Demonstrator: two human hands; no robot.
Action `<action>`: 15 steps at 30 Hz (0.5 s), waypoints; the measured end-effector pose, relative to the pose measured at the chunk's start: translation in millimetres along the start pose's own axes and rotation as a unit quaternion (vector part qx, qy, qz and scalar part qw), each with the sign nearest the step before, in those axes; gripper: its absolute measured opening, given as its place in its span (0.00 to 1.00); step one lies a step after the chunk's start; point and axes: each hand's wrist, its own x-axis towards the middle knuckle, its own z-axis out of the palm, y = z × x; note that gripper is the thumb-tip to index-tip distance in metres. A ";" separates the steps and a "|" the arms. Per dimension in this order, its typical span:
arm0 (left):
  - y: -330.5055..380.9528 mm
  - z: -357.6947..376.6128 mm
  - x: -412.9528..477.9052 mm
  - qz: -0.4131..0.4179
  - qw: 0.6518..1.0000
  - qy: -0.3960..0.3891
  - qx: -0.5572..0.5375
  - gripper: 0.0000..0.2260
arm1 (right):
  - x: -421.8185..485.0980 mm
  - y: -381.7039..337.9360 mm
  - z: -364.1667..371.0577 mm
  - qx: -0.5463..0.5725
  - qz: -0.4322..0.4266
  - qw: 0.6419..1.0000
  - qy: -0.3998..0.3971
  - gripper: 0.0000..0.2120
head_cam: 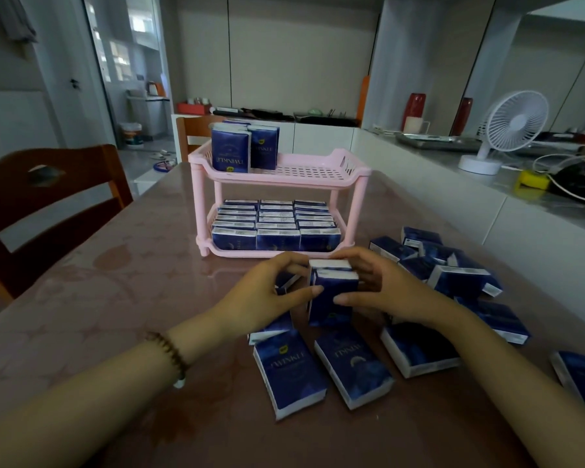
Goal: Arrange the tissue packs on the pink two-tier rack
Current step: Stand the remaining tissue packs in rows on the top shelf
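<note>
Bench surface (132, 265) before the pink rack (301, 180) is strewn with loose packs (352, 369). Two upright packs (331, 292), pinched by left hand (267, 292) and right hand (382, 285) fingers (343, 300), should be squared first.

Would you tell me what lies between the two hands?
Upright tissue packs, gripped by the left hand and right hand, seen in the head view.
</note>
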 end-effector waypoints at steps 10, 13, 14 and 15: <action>9.4 -13.1 7.5 0.051 0.998 0.016 -0.016 0.18 | 4.9 -12.7 -0.5 0.003 -0.023 0.997 0.073 0.23; 30.1 -39.2 16.4 0.098 0.994 0.047 0.014 0.16 | 16.0 -42.3 -8.6 0.008 -0.063 0.994 0.088 0.23; 36.6 -48.9 20.7 0.119 0.990 0.060 0.034 0.17 | 21.1 -53.6 -12.5 0.010 -0.078 0.993 0.090 0.22; 42.0 -58.8 25.1 0.134 0.987 0.071 0.054 0.19 | 27.7 -64.3 -16.6 0.010 -0.093 0.991 0.091 0.22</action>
